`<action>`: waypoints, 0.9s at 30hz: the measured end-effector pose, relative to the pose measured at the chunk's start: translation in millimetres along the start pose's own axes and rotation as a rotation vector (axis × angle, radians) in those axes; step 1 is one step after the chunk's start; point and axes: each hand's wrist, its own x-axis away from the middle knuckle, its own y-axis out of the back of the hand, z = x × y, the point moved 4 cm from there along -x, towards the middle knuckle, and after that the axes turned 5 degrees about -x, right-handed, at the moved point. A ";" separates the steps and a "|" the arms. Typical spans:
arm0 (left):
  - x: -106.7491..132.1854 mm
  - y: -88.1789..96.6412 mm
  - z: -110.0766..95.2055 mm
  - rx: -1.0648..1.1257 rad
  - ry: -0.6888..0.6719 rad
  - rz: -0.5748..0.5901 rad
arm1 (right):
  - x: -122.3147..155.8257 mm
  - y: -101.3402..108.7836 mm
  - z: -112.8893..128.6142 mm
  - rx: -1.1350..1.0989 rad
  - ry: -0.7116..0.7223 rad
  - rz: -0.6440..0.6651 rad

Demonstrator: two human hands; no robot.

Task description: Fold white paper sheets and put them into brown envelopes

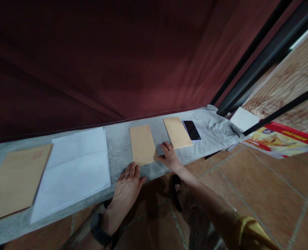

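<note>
A tan envelope (142, 144) lies flat on the grey cloth-covered bench (118, 139) in front of me. My left hand (129, 182) rests palm down at the front edge of the bench, fingers stretched out, with the fingertips at the envelope's near edge. On the other side, my right hand (170, 156) is lowered between this envelope and a second tan envelope (178, 132). Its thumb is by the middle envelope's lower right edge and its fingers are apart from the thumb. A small dark grey patch (159, 150) shows beside those fingers; I cannot tell what it is.
A phone (192, 130) lies beside the right envelope. Leftward are a stack of white paper sheets (75, 170) and a larger tan envelope (18, 180). A dark red curtain (143, 69) hangs behind the bench. Black metal bars (247, 62) and a printed red-yellow box (281, 139) stand right.
</note>
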 end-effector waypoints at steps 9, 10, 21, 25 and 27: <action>-4.4 2.7 -13.8 0.101 -0.091 -0.107 | 0.7 7.1 7.3 -0.016 0.012 0.023; -4.6 1.1 -17.2 0.113 -0.123 -0.117 | 1.1 8.1 8.0 -0.013 0.015 0.027; -6.5 1.0 -31.5 0.071 -0.205 -0.123 | 23.4 15.1 40.4 0.036 0.192 0.073; -4.5 0.2 -33.4 0.071 -0.208 -0.154 | 53.8 3.4 65.8 0.032 0.384 0.158; -3.5 -1.7 -33.3 0.071 -0.188 -0.175 | 63.2 0.4 69.1 0.044 0.394 0.171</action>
